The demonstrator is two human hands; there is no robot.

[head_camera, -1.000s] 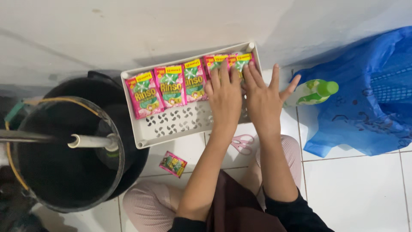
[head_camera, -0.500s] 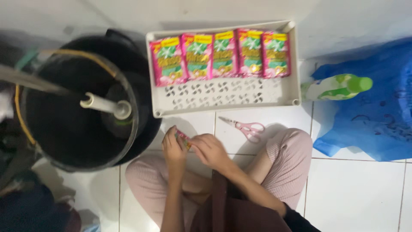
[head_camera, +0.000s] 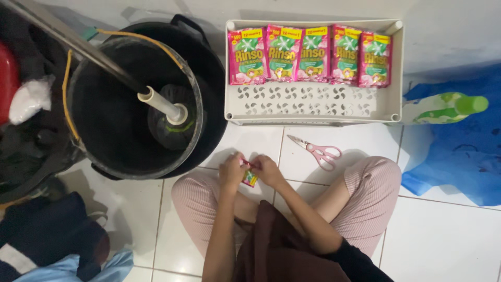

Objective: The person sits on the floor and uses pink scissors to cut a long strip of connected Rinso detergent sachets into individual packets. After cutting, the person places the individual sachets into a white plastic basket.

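Note:
My left hand [head_camera: 233, 171] and my right hand [head_camera: 266, 169] meet over my lap and pinch a small pink and green sachet [head_camera: 250, 178] between them by its top edge. Beyond them a white perforated tray [head_camera: 308, 107] rests on the tiled floor against the wall. Several pink detergent sachets [head_camera: 308, 54] stand side by side along its far side. Pink-handled scissors [head_camera: 319, 151] lie on the tile just right of my hands, in front of the tray.
A black bucket [head_camera: 133, 102] with a mop and white handle inside stands at the left, beside the tray. A green-capped spray bottle [head_camera: 443, 108] lies on a blue plastic bag [head_camera: 464, 151] at the right. Dark clothes [head_camera: 47, 235] lie at lower left.
Both hands left the sachets in the tray, came back to my lap and picked up the small sachet from the floor. The view shifted left, so the tray appears further right.

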